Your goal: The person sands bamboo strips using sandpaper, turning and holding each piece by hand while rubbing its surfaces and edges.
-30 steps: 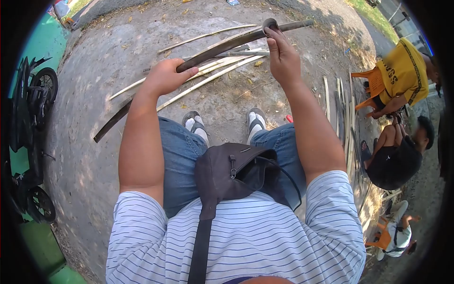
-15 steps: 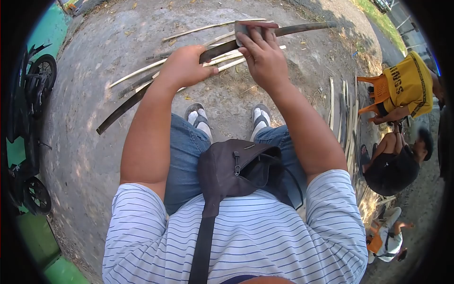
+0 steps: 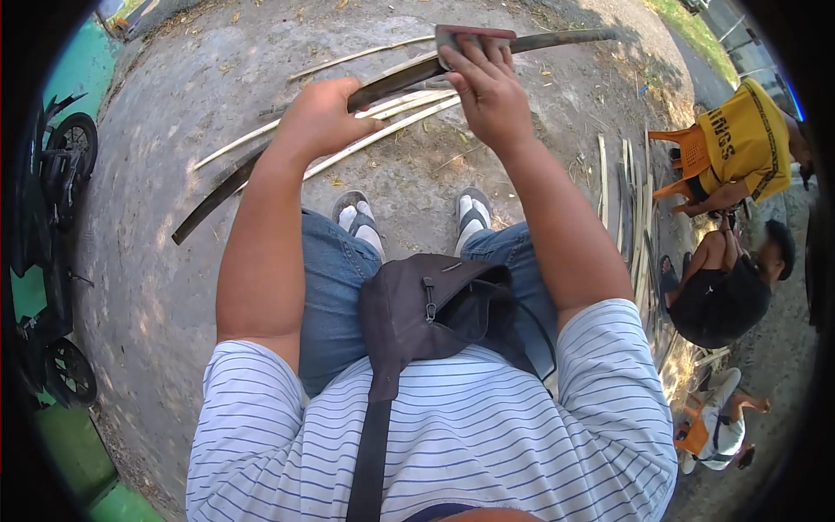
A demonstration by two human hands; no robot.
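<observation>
A long, dark, slightly curved bamboo strip (image 3: 396,84) slants across the view in front of me, above the ground. My left hand (image 3: 323,122) is closed around it left of its middle, thumb pointing right. Over the strip, farther right, my right hand (image 3: 494,104) presses a folded piece of sandpaper (image 3: 446,39), grey with a reddish upper edge. Its fingers lie over the sandpaper and the thumb is at the near side. The strip's right end reaches past the right hand; its left end hangs lower, beyond my left forearm.
Pale bamboo strips (image 3: 235,146) lie on the ground beneath my hands. More strips (image 3: 642,226) lie at the right, near a seated person in a yellow shirt (image 3: 748,143) and a crouching person in black (image 3: 718,304). A motorcycle (image 3: 61,252) stands left. My sandalled feet (image 3: 474,213) are below.
My left hand has shifted left along the strip, while my right hand with the sandpaper has slid slightly right. The gap between the hands is wider. The view has shifted a little.
</observation>
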